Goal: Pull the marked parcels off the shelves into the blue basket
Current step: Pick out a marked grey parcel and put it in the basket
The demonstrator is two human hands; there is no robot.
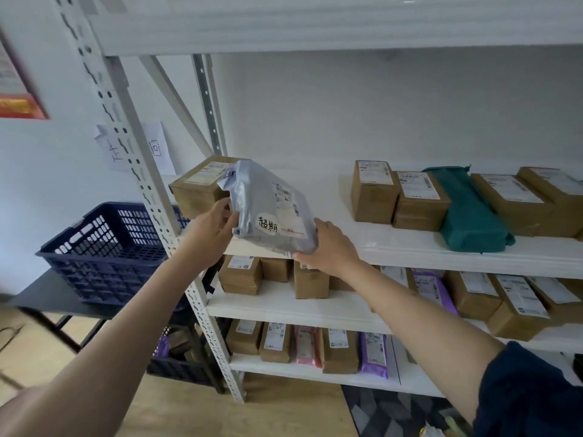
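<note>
Grey parcel [268, 206], a crinkled poly mailer with a shipping label and a white handwritten sticker, was held tilted at the front edge of the white shelf [410, 244]. It was gripped at its left edge by the left hand [211, 231] and at its lower right corner by the right hand [328, 247]. Bare shelf was seen to its right. The blue basket [104, 247] was seen on a dark bench [47, 298] left of the rack upright [142, 171].
</note>
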